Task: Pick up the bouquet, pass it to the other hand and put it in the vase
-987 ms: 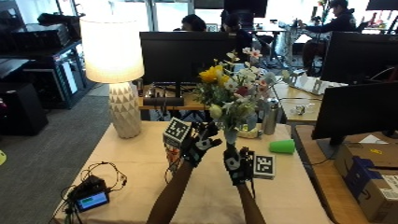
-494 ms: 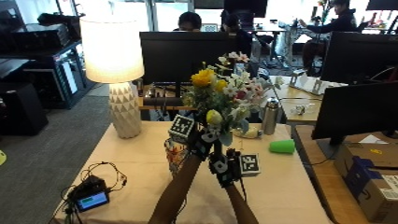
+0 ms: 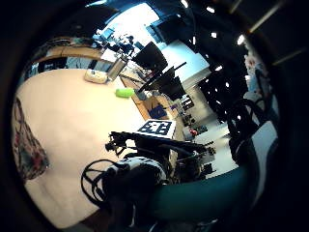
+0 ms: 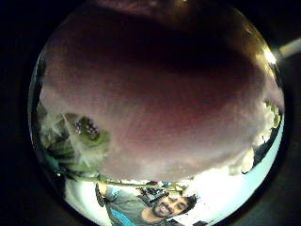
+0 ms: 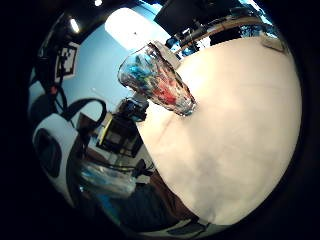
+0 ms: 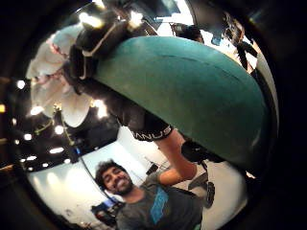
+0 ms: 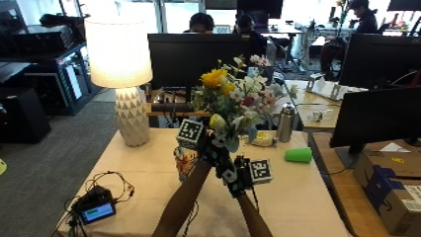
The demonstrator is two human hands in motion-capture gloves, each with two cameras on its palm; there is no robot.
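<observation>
The only lettering I can read is the word "MANUS", printed in white on the black glove [image 6: 148, 129] of a hand seen close in the right thumb side palm view; I cannot tell which hand it is. In the outside view, the cardboard box [image 7: 395, 190] beside the table carries yellow and white labels, and the small device [image 7: 97, 212] on the table has a lit screen, but I can read nothing on either.
</observation>
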